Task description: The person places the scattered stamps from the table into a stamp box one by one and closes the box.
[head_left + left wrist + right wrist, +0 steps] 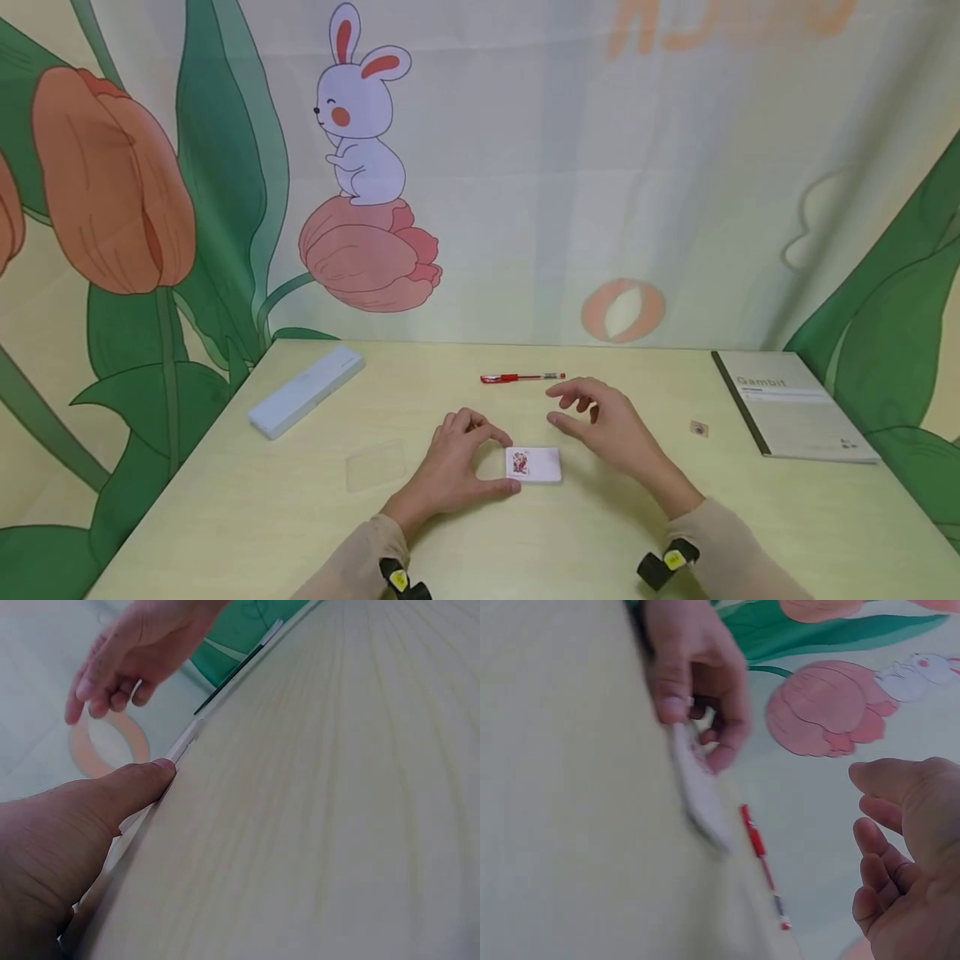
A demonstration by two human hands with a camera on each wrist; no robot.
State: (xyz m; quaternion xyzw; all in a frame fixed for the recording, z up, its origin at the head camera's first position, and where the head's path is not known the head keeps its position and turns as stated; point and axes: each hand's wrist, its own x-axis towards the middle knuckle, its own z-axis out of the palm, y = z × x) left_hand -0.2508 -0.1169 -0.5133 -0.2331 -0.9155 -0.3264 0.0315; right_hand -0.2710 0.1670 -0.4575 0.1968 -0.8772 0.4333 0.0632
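A small white deck of cards (543, 465) with a red-and-black figure on its top face lies near the middle of the table. My left hand (453, 467) holds its left end, thumb on the near edge and index finger at the far edge. In the right wrist view, the deck (699, 791) extends from between the thumb and fingers of that hand. My right hand (607, 423) hovers to the deck's upper right with loosely bent fingers and nothing in them. Seen from the left wrist, the deck is mostly hidden behind the left thumb (139, 787).
Beyond the hands lies a red pen (522, 378). A pale blue long box (307, 392) sits at the back left, with a transparent flat piece (375, 465) nearer. To the right are a small square tag (699, 428) and a grey notebook (795, 417). A printed curtain (495, 167) hangs behind.
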